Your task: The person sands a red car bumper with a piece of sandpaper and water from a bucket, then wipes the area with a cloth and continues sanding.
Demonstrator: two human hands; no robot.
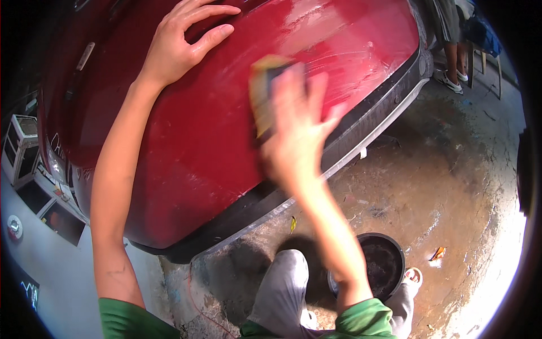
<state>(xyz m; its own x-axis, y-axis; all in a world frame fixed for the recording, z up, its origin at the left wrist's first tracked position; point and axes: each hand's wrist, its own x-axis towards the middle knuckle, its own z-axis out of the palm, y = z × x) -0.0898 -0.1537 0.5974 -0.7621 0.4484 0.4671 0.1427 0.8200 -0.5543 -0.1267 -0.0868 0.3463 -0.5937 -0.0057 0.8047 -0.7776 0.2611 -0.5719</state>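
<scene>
A wet, glossy red car door panel (192,164) spreads out before me, with a black trim strip (237,209) along its lower edge. My left hand (179,39) lies at the panel's upper left, fingers apart, holding nothing. Under my right hand (296,127) is a yellow and dark sponge-like pad (261,96), pressed against the red paint near the middle. Motion smears this hand and the pad, so the pad's exact kind is unclear. Pale streaks of light and wetness show on the paint to the upper right of the pad.
Beside my right leg, a round black basin (387,260) stands on the wet concrete floor (446,186). Another person's legs (451,56) and a chair (491,62) are at the far right. A thin red cord (195,299) lies near my left leg.
</scene>
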